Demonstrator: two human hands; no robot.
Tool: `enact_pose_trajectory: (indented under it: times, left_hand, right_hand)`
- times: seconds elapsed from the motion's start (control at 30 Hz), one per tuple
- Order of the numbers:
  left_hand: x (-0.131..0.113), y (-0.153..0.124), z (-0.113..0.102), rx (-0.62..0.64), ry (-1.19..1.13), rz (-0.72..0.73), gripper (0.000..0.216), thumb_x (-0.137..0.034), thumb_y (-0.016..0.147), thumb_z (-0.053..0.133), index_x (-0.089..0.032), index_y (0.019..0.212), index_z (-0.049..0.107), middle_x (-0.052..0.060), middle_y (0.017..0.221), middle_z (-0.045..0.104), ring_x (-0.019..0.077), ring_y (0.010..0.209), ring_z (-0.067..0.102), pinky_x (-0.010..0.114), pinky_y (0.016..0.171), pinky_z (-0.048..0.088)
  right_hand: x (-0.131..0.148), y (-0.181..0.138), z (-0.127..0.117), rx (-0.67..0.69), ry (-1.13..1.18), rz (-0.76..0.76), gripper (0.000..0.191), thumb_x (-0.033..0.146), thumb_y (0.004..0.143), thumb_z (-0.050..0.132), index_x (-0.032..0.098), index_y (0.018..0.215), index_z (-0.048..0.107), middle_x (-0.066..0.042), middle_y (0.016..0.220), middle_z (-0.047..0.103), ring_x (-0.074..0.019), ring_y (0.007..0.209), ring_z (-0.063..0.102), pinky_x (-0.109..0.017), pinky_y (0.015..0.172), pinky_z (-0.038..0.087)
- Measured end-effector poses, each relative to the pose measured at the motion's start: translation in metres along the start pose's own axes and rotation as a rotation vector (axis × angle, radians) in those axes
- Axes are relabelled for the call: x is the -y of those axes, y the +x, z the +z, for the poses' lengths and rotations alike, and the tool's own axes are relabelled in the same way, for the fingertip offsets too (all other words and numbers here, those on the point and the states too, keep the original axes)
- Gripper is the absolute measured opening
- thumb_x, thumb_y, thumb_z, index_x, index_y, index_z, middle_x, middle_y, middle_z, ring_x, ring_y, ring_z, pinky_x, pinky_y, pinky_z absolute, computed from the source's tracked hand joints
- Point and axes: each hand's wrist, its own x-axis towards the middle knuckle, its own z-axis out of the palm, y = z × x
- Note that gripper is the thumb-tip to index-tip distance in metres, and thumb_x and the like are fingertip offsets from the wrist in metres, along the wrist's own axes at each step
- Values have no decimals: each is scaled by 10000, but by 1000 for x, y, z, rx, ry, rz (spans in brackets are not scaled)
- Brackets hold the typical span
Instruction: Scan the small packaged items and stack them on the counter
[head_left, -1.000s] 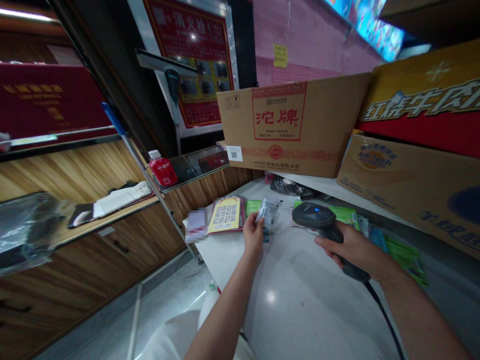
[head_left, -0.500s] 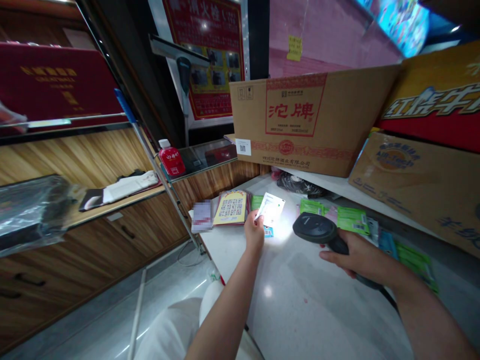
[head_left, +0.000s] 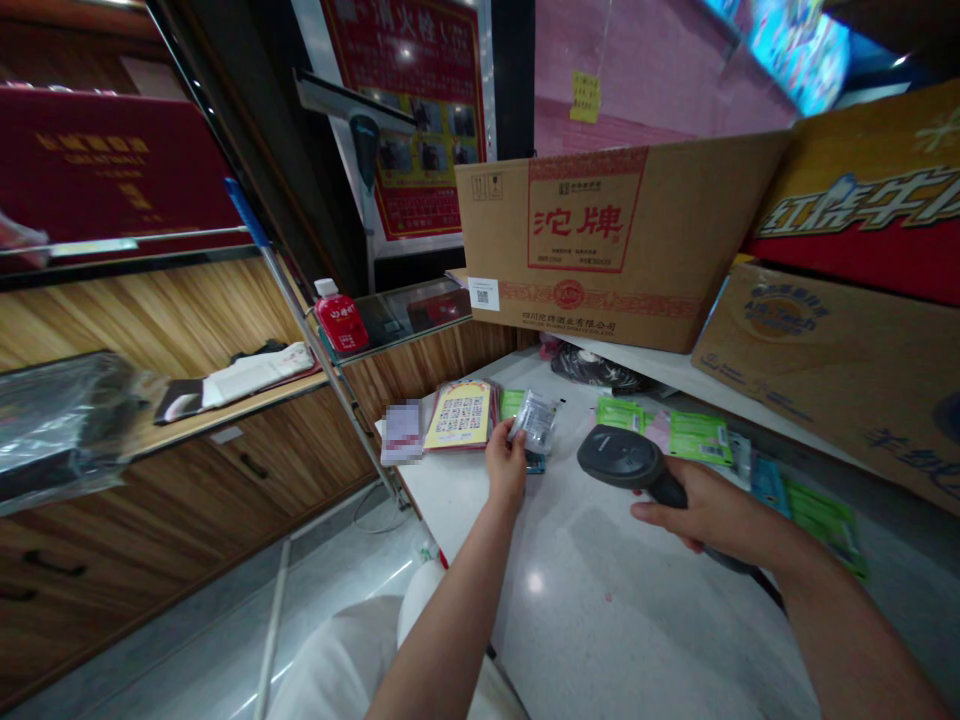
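Observation:
My left hand pinches the lower left edge of a small silver-grey packet, held just above the white counter. Part of a blue packet shows beneath it. My right hand is wrapped round the handle of a black barcode scanner, whose head points left at the packet. Left of my left hand lies a yellow booklet printed with rows of small marks. Green packets lie behind and to the right of the scanner.
A large brown carton stands behind the counter, with another carton at the right. On the glass ledge stands a red bottle. Wooden drawers fill the left side. A dark patterned bag lies under the raised shelf.
The bright scanner light on the packet and counter has gone out, so the packet now looks silver-grey instead of white. Both hands stay nearly in place.

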Motion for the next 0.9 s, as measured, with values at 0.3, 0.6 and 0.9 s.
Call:
enact_pose_trajectory:
  times: [0.3,0.6,0.9]
  left_hand:
    - [-3,-35,5,-24,-323,-397,323,-389,686,703,-148,823,537,23,739,644,153,628,642,297,594,549]
    - [-13,-34,-26,-28,8,-268,216,-243,791,629,-144,979,587,84,887,657,190,761,663,357,701,574]
    - [-43,-34,-32,537,946,376,429,-178,829,601,-252,1251,584,100,1320,547,263,1243,481,407,1034,407]
  right_hand:
    - [-5,4,-5,-128,110,57,280,418,701,690,187,828,594,82,388,483,-114,326,460,-236,373,374]
    - [-8,5,-4,-149,124,47,297,444,729,661,192,857,570,83,420,490,-108,333,457,-237,373,373]
    - [-8,8,-3,-211,228,58,300,437,716,680,195,855,571,79,436,504,-99,329,451,-224,350,369]
